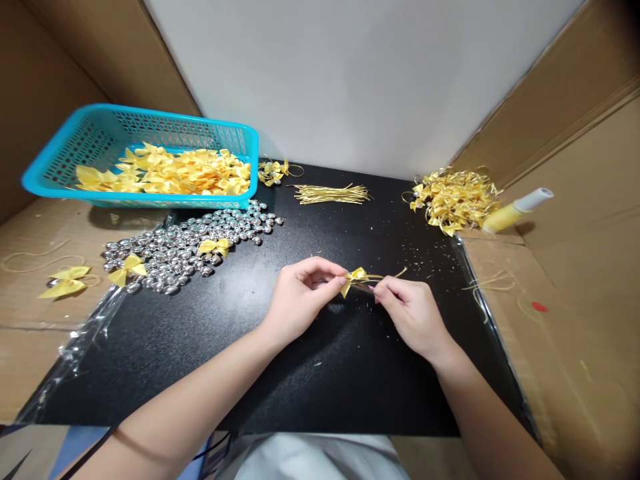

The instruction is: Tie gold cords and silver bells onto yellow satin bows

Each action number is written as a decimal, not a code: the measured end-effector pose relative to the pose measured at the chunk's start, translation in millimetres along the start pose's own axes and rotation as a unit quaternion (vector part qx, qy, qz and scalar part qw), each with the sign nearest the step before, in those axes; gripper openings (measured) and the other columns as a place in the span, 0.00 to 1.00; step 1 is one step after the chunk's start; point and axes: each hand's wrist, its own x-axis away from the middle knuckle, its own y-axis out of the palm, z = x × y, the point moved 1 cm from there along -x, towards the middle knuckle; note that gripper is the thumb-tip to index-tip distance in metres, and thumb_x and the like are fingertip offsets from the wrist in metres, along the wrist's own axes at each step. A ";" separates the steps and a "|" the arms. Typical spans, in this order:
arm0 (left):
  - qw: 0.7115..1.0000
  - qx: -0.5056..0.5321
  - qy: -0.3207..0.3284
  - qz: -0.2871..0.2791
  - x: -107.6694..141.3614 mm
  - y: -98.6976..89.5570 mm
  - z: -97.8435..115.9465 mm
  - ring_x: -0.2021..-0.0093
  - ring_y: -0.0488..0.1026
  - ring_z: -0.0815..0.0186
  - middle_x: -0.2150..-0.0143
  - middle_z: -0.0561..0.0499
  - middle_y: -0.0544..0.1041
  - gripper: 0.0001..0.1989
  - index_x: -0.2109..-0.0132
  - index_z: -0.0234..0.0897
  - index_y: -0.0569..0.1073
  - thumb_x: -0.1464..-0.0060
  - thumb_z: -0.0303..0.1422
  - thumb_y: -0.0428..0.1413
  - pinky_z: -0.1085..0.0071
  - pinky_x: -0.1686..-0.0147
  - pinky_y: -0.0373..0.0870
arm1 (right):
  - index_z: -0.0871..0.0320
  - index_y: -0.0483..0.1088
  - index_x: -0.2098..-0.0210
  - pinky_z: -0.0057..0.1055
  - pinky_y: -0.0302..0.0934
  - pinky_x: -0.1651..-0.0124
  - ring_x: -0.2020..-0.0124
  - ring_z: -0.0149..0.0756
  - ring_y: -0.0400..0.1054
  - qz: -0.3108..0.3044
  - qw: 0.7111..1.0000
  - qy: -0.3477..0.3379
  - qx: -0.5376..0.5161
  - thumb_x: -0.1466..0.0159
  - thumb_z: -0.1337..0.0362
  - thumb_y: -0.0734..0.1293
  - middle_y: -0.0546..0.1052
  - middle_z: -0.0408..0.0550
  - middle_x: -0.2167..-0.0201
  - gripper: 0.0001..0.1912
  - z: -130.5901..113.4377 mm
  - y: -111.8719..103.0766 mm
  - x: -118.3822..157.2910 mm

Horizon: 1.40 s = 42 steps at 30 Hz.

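Over the middle of the black table, my left hand (310,293) pinches a yellow ribbon bow (357,275) between thumb and fingertips. A gold cord (395,275) sticks out from the bow to the right. My right hand (407,310), closed just right of the bow, grips a thin, dark, shiny tool whose tip reaches the bow's underside; its exact kind is too small to tell. A bundle of gold cords (333,194) lies beyond my hands. Many silver beads (175,250) are spread at the left, with two loose yellow bows (128,269) on and beside them.
A blue basket (200,197) of yellow bows stands at the back left, a few corded bows (273,172) beside it. At the back right are a heap of corded bows (455,197) and a yellow-white tube (517,210). Cardboard (575,153) borders the black table (200,347).
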 end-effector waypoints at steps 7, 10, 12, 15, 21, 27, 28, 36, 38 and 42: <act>1.000 0.016 -0.013 -0.006 0.0 0.6 0.9 0.72 0.76 0.71 0.71 0.52 0.81 0.06 0.70 0.34 0.79 0.57 0.30 0.66 0.77 0.69 0.72 | 0.57 0.61 0.82 0.27 0.47 0.76 0.83 0.26 0.55 0.025 0.999 -0.007 0.021 0.31 0.54 0.59 0.60 0.38 0.85 0.25 1.8 2.2 1.0; 1.000 0.019 -0.019 0.000 -0.6 0.6 2.1 0.72 0.76 0.71 0.72 0.52 0.80 0.06 0.70 0.34 0.78 0.57 0.31 0.66 0.77 0.70 0.72 | 0.57 0.63 0.81 0.27 0.48 0.76 0.82 0.27 0.57 0.035 0.999 -0.023 0.004 0.31 0.54 0.59 0.62 0.39 0.84 0.24 3.6 0.1 2.1; 1.000 0.019 -0.021 0.006 -1.4 0.3 1.9 0.72 0.76 0.71 0.72 0.52 0.80 0.06 0.70 0.34 0.78 0.57 0.31 0.66 0.78 0.70 0.72 | 0.57 0.66 0.78 0.26 0.51 0.75 0.81 0.28 0.59 0.062 0.998 -0.028 -0.017 0.31 0.52 0.59 0.66 0.40 0.83 0.23 7.1 -3.6 1.7; 0.999 0.016 -0.029 0.016 -2.9 -0.6 0.4 0.73 0.75 0.73 0.73 0.53 0.79 0.06 0.70 0.34 0.78 0.57 0.30 0.66 0.79 0.70 0.70 | 0.57 0.71 0.66 0.27 0.56 0.74 0.79 0.31 0.65 0.142 0.990 -0.008 -0.008 0.32 0.50 0.61 0.72 0.41 0.79 0.18 19.6 -10.8 -2.5; 0.998 0.005 -0.056 0.018 -5.1 -2.3 -3.1 0.74 0.74 0.73 0.74 0.53 0.79 0.07 0.69 0.33 0.78 0.58 0.30 0.66 0.79 0.70 0.69 | 0.57 0.72 0.57 0.38 0.66 0.58 0.61 0.44 0.73 0.151 0.982 0.029 0.109 0.33 0.55 0.62 0.79 0.54 0.60 0.14 60.8 -10.9 -17.4; 0.998 0.012 -0.067 0.002 -6.2 -2.1 -4.5 0.74 0.75 0.73 0.74 0.53 0.80 0.07 0.70 0.33 0.77 0.58 0.30 0.66 0.79 0.70 0.70 | 0.57 0.77 0.59 0.45 0.65 0.57 0.62 0.46 0.67 0.189 0.964 -0.011 0.185 0.35 0.57 0.65 0.75 0.54 0.65 0.13 83.4 -2.0 -23.9; 0.998 0.013 -0.067 -0.001 -6.3 -2.0 -4.7 0.74 0.75 0.73 0.74 0.53 0.80 0.07 0.70 0.33 0.78 0.58 0.30 0.66 0.78 0.69 0.70 | 0.57 0.78 0.59 0.47 0.65 0.55 0.60 0.47 0.67 0.202 0.961 -0.015 0.189 0.35 0.57 0.65 0.75 0.55 0.63 0.13 85.2 -1.6 -24.3; 0.997 0.006 -0.072 -0.023 -5.8 -2.5 -8.7 0.72 0.76 0.72 0.72 0.52 0.80 0.06 0.70 0.33 0.77 0.57 0.30 0.65 0.77 0.68 0.71 | 0.55 0.79 0.57 0.59 0.57 0.40 0.41 0.55 0.61 0.187 0.969 -0.010 0.162 0.37 0.55 0.66 0.74 0.57 0.48 0.15 97.0 -2.4 -26.3; 0.997 0.004 -0.075 -0.024 -6.0 -2.7 -9.4 0.72 0.76 0.71 0.72 0.52 0.80 0.06 0.70 0.33 0.77 0.57 0.30 0.65 0.77 0.68 0.71 | 0.56 0.78 0.55 0.57 0.59 0.40 0.40 0.54 0.63 0.167 0.976 -0.002 0.143 0.36 0.56 0.65 0.74 0.58 0.46 0.16 97.6 -2.9 -26.9; 0.997 0.002 -0.079 -0.025 -6.2 -2.6 -10.1 0.72 0.76 0.71 0.73 0.52 0.80 0.06 0.69 0.33 0.78 0.57 0.29 0.65 0.76 0.68 0.71 | 0.58 0.77 0.53 0.55 0.63 0.43 0.42 0.53 0.66 0.170 0.979 -0.014 0.112 0.36 0.58 0.65 0.74 0.60 0.45 0.16 79.8 -4.7 -24.1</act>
